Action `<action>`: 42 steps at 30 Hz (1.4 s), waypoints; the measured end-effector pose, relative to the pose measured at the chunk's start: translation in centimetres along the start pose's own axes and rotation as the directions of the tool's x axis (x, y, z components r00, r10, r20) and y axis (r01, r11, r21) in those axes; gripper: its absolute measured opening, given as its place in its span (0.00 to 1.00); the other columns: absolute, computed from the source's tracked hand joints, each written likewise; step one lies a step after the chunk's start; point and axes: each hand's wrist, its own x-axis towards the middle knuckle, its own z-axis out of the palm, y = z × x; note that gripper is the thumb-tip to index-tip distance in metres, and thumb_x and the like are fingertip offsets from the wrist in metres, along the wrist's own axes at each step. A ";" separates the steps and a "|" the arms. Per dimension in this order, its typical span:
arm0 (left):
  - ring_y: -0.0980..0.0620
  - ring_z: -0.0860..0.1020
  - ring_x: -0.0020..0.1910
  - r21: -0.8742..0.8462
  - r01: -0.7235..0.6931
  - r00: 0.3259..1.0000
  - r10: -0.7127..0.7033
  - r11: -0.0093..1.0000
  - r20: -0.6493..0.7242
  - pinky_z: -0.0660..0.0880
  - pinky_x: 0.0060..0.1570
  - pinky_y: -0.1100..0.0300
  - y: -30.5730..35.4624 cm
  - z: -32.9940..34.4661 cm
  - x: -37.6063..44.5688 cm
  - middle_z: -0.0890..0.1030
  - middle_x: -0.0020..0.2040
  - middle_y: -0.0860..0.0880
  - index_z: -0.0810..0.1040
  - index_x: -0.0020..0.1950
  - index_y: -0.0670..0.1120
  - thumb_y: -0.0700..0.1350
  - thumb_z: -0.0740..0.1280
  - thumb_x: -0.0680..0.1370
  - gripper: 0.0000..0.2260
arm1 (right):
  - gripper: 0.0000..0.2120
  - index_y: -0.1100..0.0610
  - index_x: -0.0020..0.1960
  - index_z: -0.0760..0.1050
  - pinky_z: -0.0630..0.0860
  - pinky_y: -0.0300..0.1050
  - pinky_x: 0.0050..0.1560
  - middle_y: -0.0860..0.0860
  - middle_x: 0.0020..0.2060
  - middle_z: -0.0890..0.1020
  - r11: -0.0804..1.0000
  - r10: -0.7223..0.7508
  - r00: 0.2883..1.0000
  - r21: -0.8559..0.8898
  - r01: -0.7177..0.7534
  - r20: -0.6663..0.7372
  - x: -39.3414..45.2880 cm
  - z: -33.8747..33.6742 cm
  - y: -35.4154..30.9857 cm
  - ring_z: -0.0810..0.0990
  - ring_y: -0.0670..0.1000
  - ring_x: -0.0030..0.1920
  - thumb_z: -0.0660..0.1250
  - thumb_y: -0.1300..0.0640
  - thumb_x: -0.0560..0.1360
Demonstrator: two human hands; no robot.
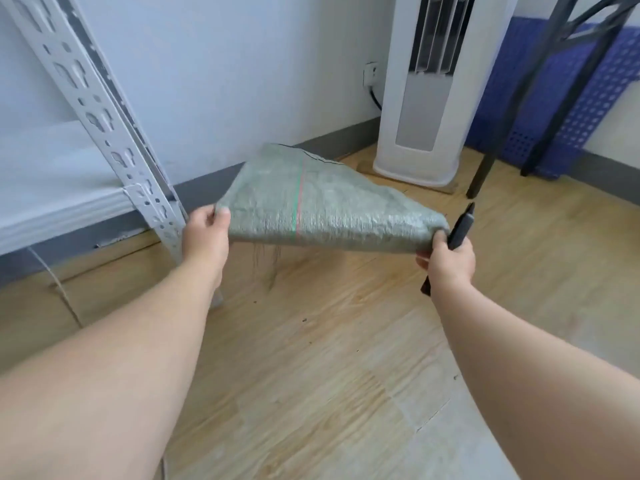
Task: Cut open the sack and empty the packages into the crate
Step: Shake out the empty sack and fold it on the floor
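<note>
Head view, both hands gripping unmarked grey sack [322, 206]; right [448, 254] holding black cutter [459, 230]

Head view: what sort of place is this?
Probably a small storeroom or back room: a slotted metal shelf rack against the wall, a standing air conditioner in the corner, and a blue perforated crate under a table.

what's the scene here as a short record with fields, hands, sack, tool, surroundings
left hand: pinches the left corner of the sack
right hand: grips the right corner plus a black cutter
sack: grey-green woven, held up above the floor, looks flat
floor: wood-look
nearby: white shelf post, white tower unit, blue perforated panel
packages: none in view
</note>
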 end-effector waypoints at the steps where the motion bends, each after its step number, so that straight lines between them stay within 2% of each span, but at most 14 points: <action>1: 0.49 0.74 0.48 0.068 0.058 0.998 -0.060 0.996 0.026 0.68 0.48 0.57 -3.6 -0.8 -1.6 0.77 0.49 0.49 0.77 0.53 0.48 0.48 0.62 0.79 0.07 | 0.11 0.53 0.61 0.72 0.78 0.45 0.37 0.54 0.49 0.81 0.991 0.109 0.994 -0.074 -0.107 0.021 -0.7 -0.8 3.0 0.83 0.54 0.39 0.62 0.52 0.80; 5: 0.47 0.74 0.52 0.284 0.325 0.929 -0.360 0.902 0.081 0.67 0.49 0.59 -13.6 -4.0 -6.4 0.74 0.54 0.48 0.70 0.67 0.51 0.41 0.64 0.78 0.17 | 0.10 0.60 0.57 0.73 0.78 0.46 0.33 0.58 0.40 0.80 0.896 0.382 0.921 -0.276 -0.347 0.082 -2.6 -2.4 11.8 0.81 0.54 0.35 0.64 0.55 0.79; 10: 0.54 0.73 0.38 0.579 0.293 0.820 -0.511 0.761 0.258 0.67 0.36 0.65 -18.6 -6.3 -8.2 0.77 0.48 0.47 0.76 0.66 0.49 0.40 0.65 0.78 0.16 | 0.15 0.63 0.48 0.74 0.69 0.41 0.27 0.57 0.26 0.78 0.701 0.573 0.814 -0.568 -0.431 0.091 -4.5 -5.0 17.9 0.71 0.51 0.22 0.71 0.51 0.74; 13: 0.45 0.76 0.55 0.655 0.308 0.745 -0.603 0.691 0.285 0.67 0.51 0.63 -20.6 -7.4 -9.0 0.78 0.61 0.43 0.75 0.67 0.44 0.42 0.66 0.79 0.16 | 0.19 0.62 0.43 0.72 0.68 0.38 0.26 0.54 0.23 0.75 0.632 0.657 0.753 -0.564 -0.531 0.027 -4.4 -5.1 18.4 0.69 0.50 0.20 0.75 0.47 0.71; 15: 0.45 0.73 0.61 0.684 0.271 0.757 -0.589 0.678 0.284 0.66 0.57 0.61 -21.7 -7.7 -9.0 0.74 0.67 0.42 0.72 0.71 0.46 0.44 0.66 0.79 0.20 | 0.19 0.60 0.42 0.71 0.68 0.37 0.25 0.54 0.24 0.73 0.613 0.673 0.740 -0.557 -0.560 -0.004 -4.3 -4.4 18.7 0.68 0.50 0.20 0.75 0.48 0.70; 18: 0.42 0.60 0.72 0.742 0.146 0.900 -0.400 0.654 0.175 0.59 0.69 0.54 -22.1 -7.5 -7.8 0.61 0.75 0.45 0.64 0.75 0.51 0.47 0.65 0.78 0.25 | 0.15 0.53 0.37 0.66 0.65 0.38 0.31 0.52 0.19 0.71 0.495 0.725 0.689 -0.689 -0.529 -0.008 -5.3 -2.8 20.0 0.66 0.49 0.18 0.72 0.52 0.74; 20: 0.41 0.57 0.72 0.734 0.208 0.952 -0.306 0.647 -0.001 0.59 0.70 0.52 -21.9 -7.3 -6.8 0.57 0.75 0.47 0.63 0.74 0.52 0.47 0.67 0.76 0.27 | 0.16 0.48 0.36 0.63 0.61 0.39 0.34 0.51 0.18 0.69 0.413 0.794 0.608 -0.753 -0.513 0.022 -6.9 -1.0 21.0 0.64 0.48 0.16 0.67 0.54 0.77; 22: 0.39 0.62 0.70 0.694 0.335 0.919 -0.385 0.638 -0.089 0.64 0.67 0.52 -21.8 -6.7 -6.7 0.61 0.73 0.43 0.65 0.73 0.49 0.46 0.68 0.75 0.27 | 0.15 0.52 0.35 0.66 0.60 0.38 0.33 0.50 0.20 0.70 0.379 0.822 0.568 -0.776 -0.504 0.032 -8.3 1.2 21.5 0.64 0.48 0.18 0.65 0.53 0.78; 25: 0.41 0.70 0.67 0.697 0.360 0.808 -0.581 0.621 0.100 0.66 0.65 0.56 -22.3 -4.8 -9.3 0.67 0.70 0.41 0.64 0.74 0.47 0.47 0.69 0.75 0.29 | 0.15 0.59 0.35 0.70 0.68 0.41 0.30 0.52 0.24 0.72 0.441 0.727 0.686 -0.789 -0.428 0.034 -9.1 4.1 22.4 0.66 0.50 0.21 0.67 0.53 0.77; 29: 0.45 0.71 0.65 0.699 0.261 0.751 -0.595 0.666 0.286 0.67 0.61 0.60 -23.2 -2.5 -13.7 0.65 0.71 0.43 0.63 0.74 0.52 0.48 0.68 0.76 0.28 | 0.15 0.60 0.38 0.75 0.73 0.44 0.19 0.52 0.20 0.75 0.521 0.636 0.770 -0.763 -0.382 0.049 -10.0 5.6 23.7 0.71 0.50 0.17 0.73 0.49 0.71; 32: 0.43 0.72 0.64 0.573 0.527 0.688 -0.711 0.628 0.145 0.69 0.60 0.56 -24.2 -1.7 -15.7 0.66 0.71 0.44 0.56 0.76 0.52 0.50 0.70 0.74 0.34 | 0.15 0.60 0.51 0.75 0.77 0.46 0.24 0.56 0.39 0.82 0.598 0.583 0.810 -0.707 -0.379 0.059 -11.7 6.5 25.3 0.80 0.55 0.33 0.74 0.54 0.70; 35: 0.41 0.75 0.60 0.329 0.860 0.404 -0.914 0.389 0.025 0.76 0.56 0.46 -25.4 -1.9 -17.2 0.71 0.68 0.43 0.57 0.75 0.47 0.60 0.70 0.72 0.38 | 0.16 0.59 0.53 0.73 0.74 0.43 0.27 0.55 0.37 0.83 0.589 0.669 0.731 -0.697 -0.409 0.135 -14.5 7.6 26.8 0.79 0.51 0.30 0.75 0.55 0.70; 37: 0.44 0.79 0.53 0.269 0.918 0.283 -0.956 0.292 0.074 0.78 0.43 0.49 -26.1 -2.6 -17.8 0.73 0.63 0.43 0.64 0.71 0.46 0.64 0.68 0.72 0.35 | 0.16 0.56 0.53 0.72 0.76 0.44 0.32 0.53 0.37 0.83 0.657 0.614 0.776 -0.639 -0.400 0.146 -15.0 7.9 27.3 0.80 0.49 0.31 0.74 0.51 0.71; 42: 0.43 0.80 0.53 0.175 0.949 0.240 -0.961 0.262 0.138 0.80 0.39 0.48 -28.1 -4.0 -17.0 0.71 0.66 0.44 0.70 0.60 0.47 0.54 0.71 0.74 0.20 | 0.24 0.55 0.59 0.66 0.80 0.55 0.48 0.53 0.44 0.82 0.769 0.443 0.896 -0.501 -0.397 -0.028 -10.3 7.2 26.2 0.83 0.52 0.41 0.73 0.46 0.71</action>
